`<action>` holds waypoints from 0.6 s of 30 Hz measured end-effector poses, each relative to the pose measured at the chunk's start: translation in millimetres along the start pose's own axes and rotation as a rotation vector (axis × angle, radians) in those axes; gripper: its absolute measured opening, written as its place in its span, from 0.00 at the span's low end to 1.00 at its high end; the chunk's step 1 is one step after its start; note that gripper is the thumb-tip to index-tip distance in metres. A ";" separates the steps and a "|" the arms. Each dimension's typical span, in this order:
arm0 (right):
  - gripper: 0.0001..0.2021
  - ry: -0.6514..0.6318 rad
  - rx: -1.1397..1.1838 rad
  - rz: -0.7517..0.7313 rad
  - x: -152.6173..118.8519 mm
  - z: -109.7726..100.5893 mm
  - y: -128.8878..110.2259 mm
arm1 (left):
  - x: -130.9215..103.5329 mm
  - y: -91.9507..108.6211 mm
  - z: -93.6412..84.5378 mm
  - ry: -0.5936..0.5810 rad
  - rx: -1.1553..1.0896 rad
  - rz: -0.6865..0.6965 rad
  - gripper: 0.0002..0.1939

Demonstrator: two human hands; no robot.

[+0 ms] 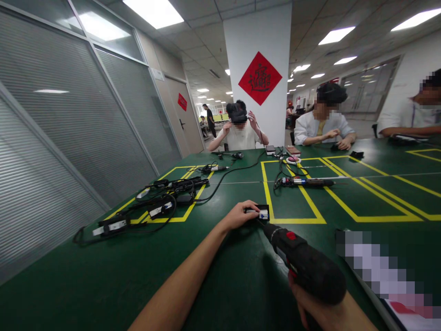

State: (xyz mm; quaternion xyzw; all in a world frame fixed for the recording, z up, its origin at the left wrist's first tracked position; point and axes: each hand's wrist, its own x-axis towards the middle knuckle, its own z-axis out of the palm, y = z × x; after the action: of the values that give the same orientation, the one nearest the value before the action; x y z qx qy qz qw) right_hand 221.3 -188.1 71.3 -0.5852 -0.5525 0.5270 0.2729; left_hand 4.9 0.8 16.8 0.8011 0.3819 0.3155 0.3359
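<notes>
My right hand (303, 294) is wrapped round the grip of a black and red power drill (303, 262), which points forward and left. The drill's thin bit ends close to the near edge of a small black box (268, 209) with white and blue parts inside. My left hand (242, 214) holds the box from its left side, with fingertips over its top. Whether the bit touches the box is too small to tell. The drill body hides part of my right hand.
Black cables and devices (172, 193) lie at the left. Beyond the box is a long tool (303, 182) with wires. A pixelated flat item (386, 271) lies at the right. Yellow tape marks the green table (220, 294). Several people are across the table, one holding a headset (237, 112).
</notes>
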 end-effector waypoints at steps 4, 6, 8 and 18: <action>0.12 -0.002 -0.012 -0.012 -0.1 0.9 0.8 | -0.2 0.1 0.2 -0.003 -0.015 0.000 0.10; 0.11 0.001 -0.009 -0.032 1.0 2.4 2.8 | -0.1 0.0 0.4 0.002 -0.016 -0.004 0.10; 0.11 0.009 -0.002 -0.058 2.5 4.0 5.1 | 0.2 0.1 0.6 0.005 -0.016 -0.010 0.10; 0.08 0.041 -0.010 -0.081 8.5 6.5 15.4 | 0.4 0.8 0.9 0.012 -0.017 -0.016 0.10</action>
State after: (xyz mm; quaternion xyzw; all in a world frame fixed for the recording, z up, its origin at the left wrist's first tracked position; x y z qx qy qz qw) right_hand 219.4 -185.6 52.8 -0.5742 -0.5727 0.5009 0.3024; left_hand 6.1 0.4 17.0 0.7935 0.3874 0.3207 0.3427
